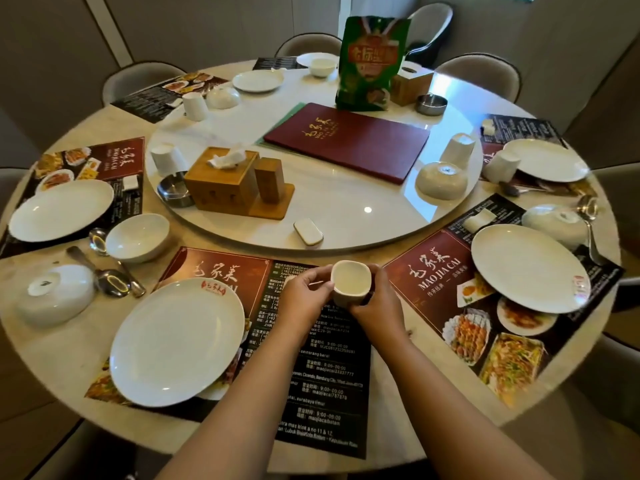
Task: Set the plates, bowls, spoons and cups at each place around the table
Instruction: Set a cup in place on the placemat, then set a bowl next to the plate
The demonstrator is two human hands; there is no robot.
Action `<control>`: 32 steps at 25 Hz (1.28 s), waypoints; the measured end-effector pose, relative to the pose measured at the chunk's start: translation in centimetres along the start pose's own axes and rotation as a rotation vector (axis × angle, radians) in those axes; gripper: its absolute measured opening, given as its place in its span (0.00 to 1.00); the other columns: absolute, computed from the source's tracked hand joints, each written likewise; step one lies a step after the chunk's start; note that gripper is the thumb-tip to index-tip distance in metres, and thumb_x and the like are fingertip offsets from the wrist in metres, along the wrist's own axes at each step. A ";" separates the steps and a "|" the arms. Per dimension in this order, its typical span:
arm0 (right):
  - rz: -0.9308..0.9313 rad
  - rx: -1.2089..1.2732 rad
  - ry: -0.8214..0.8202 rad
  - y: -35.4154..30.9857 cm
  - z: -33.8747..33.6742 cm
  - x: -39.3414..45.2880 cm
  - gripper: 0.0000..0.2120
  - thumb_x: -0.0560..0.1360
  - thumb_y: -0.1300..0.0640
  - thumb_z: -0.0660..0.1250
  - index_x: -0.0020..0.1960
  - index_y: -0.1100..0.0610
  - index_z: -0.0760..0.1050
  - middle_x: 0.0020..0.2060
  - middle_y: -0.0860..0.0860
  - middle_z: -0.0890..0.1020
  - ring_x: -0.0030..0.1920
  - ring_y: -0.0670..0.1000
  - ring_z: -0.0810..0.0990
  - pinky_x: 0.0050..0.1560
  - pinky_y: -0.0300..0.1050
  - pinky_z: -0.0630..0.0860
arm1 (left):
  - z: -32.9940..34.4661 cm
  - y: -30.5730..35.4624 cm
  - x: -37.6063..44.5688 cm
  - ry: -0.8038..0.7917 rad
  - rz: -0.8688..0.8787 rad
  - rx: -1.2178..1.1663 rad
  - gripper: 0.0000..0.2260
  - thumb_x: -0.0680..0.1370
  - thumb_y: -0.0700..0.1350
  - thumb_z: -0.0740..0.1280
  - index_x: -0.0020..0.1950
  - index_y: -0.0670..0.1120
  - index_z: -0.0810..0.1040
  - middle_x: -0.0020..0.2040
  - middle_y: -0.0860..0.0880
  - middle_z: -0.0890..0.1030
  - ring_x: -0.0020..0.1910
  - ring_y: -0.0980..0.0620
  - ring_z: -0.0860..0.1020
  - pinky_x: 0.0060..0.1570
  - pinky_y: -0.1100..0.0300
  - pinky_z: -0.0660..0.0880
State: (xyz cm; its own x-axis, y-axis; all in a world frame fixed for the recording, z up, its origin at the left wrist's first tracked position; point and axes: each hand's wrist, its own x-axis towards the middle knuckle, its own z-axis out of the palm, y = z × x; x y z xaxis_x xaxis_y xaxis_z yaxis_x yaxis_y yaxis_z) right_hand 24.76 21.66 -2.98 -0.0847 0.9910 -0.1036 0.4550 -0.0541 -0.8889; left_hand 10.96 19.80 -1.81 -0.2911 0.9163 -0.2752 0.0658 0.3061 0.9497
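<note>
Both hands hold a white cup (350, 281), mouth up, over the near placemat (322, 368). My left hand (303, 297) grips its left side and my right hand (379, 303) wraps its right side. A white plate (176, 341) lies on the same placemat to the left. An upturned bowl (55, 294) and two spoons (110, 280) lie at the near left. An upright bowl (137, 237) stands beside a plate (60, 211) at the left place. The right place has a plate (530, 268), an inverted bowl (554, 223) and a spoon (588, 220).
A white turntable (346, 209) in the middle carries a red menu (349, 142), wooden tissue boxes (221, 178), metal ashtrays (175, 190), a green bag (370, 64), inverted cups (457, 150) and an inverted bowl (441, 180). Grey chairs (138, 79) ring the table.
</note>
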 end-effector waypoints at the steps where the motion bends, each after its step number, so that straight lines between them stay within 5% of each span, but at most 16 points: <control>1: 0.003 -0.022 0.003 0.0 0.0 -0.2 0.33 0.66 0.59 0.76 0.66 0.50 0.66 0.58 0.47 0.76 0.60 0.49 0.74 0.49 0.34 0.70 | 0.0 -0.1 -0.1 0.000 -0.001 -0.004 0.13 0.75 0.41 0.70 0.49 0.62 0.83 0.59 0.51 0.81 0.59 0.51 0.79 0.59 0.49 0.78; 4: -0.072 -0.188 0.068 -1.1 0.3 -1.2 0.38 0.68 0.57 0.75 0.73 0.50 0.61 0.69 0.49 0.68 0.72 0.50 0.62 0.68 0.44 0.64 | -0.6 0.1 -0.5 0.002 -0.005 -0.035 0.13 0.76 0.41 0.69 0.54 0.58 0.81 0.59 0.51 0.81 0.58 0.52 0.79 0.60 0.49 0.77; 6: -0.185 -0.241 0.085 -3.0 1.1 -2.0 0.36 0.70 0.58 0.73 0.73 0.49 0.62 0.70 0.49 0.67 0.72 0.50 0.60 0.71 0.45 0.61 | -1.9 0.6 -1.0 0.055 -0.011 -0.061 0.12 0.78 0.40 0.66 0.54 0.56 0.81 0.57 0.52 0.82 0.56 0.54 0.80 0.58 0.51 0.78; 15: -0.195 -0.006 -0.284 -11.5 13.0 -1.4 0.18 0.74 0.58 0.69 0.63 0.50 0.73 0.57 0.42 0.73 0.62 0.45 0.72 0.61 0.42 0.72 | -16.1 0.0 -2.1 0.436 -0.015 -0.152 0.11 0.80 0.38 0.62 0.52 0.52 0.81 0.51 0.49 0.84 0.51 0.52 0.82 0.48 0.60 0.79; 19: -0.066 0.159 -0.432 -15.1 19.1 1.4 0.19 0.76 0.59 0.67 0.66 0.51 0.72 0.61 0.50 0.76 0.55 0.46 0.78 0.52 0.44 0.80 | -22.3 -0.6 0.2 0.606 -0.022 -0.089 0.09 0.78 0.41 0.64 0.52 0.55 0.79 0.54 0.51 0.81 0.54 0.51 0.80 0.55 0.52 0.78; 21: 0.077 0.231 -0.514 -16.9 21.4 3.0 0.22 0.77 0.58 0.66 0.70 0.50 0.68 0.63 0.52 0.75 0.51 0.47 0.79 0.43 0.40 0.79 | -24.7 -0.6 1.6 0.688 -0.038 -0.092 0.12 0.78 0.40 0.64 0.60 0.51 0.76 0.57 0.51 0.78 0.51 0.53 0.78 0.51 0.58 0.75; 23: 0.187 0.226 -0.582 -18.3 24.3 4.9 0.28 0.77 0.57 0.66 0.74 0.49 0.61 0.65 0.54 0.73 0.55 0.52 0.80 0.45 0.43 0.80 | -27.0 -1.0 3.5 0.757 -0.069 -0.096 0.17 0.78 0.39 0.64 0.67 0.48 0.73 0.60 0.50 0.75 0.51 0.55 0.75 0.48 0.61 0.72; 27: 0.258 0.214 -0.563 -18.8 29.3 7.8 0.30 0.78 0.56 0.65 0.76 0.47 0.56 0.67 0.57 0.73 0.54 0.55 0.82 0.46 0.48 0.83 | -29.5 -2.6 6.9 0.753 -0.148 -0.109 0.22 0.78 0.41 0.64 0.72 0.48 0.68 0.69 0.49 0.72 0.64 0.48 0.73 0.64 0.50 0.72; 29: 0.292 0.229 -0.541 -18.7 30.8 8.5 0.29 0.78 0.59 0.64 0.75 0.46 0.57 0.67 0.57 0.72 0.51 0.56 0.83 0.41 0.47 0.84 | -29.9 -3.5 7.7 0.727 -0.146 -0.102 0.21 0.77 0.41 0.64 0.70 0.49 0.71 0.67 0.48 0.75 0.66 0.46 0.74 0.66 0.47 0.71; 32: 0.301 0.245 -0.515 -18.4 31.3 9.0 0.30 0.77 0.65 0.64 0.73 0.46 0.59 0.68 0.57 0.69 0.58 0.59 0.79 0.37 0.45 0.84 | -30.3 -4.0 7.8 0.727 -0.137 -0.068 0.18 0.77 0.41 0.66 0.67 0.50 0.74 0.65 0.48 0.78 0.63 0.47 0.76 0.65 0.46 0.73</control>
State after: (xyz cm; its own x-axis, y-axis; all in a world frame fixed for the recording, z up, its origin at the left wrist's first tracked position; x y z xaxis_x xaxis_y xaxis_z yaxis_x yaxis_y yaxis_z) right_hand -12.15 27.78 -1.55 -0.4277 0.7455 -0.5112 0.3146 -0.4074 -0.8573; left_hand -20.52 17.91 -3.26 -0.8522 0.4617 -0.2460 -0.0688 0.3672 0.9276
